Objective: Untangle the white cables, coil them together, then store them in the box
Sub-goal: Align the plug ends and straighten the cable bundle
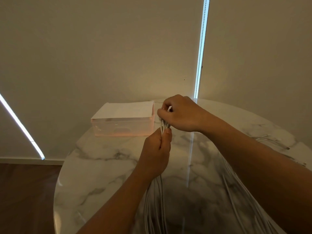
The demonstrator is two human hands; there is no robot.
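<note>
Single head-worn view, facing forward and down, close over table [104,166]

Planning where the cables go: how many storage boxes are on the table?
1. The translucent pink plastic box with a white top stands at the far edge of the round white marble table. Part of the table is out of sight, so another may be hidden.

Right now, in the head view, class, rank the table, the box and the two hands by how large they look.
1. The table, by far the largest.
2. The box.
3. The left hand and the right hand look alike, so they are unranked; both are nearer the camera than the box.
</note>
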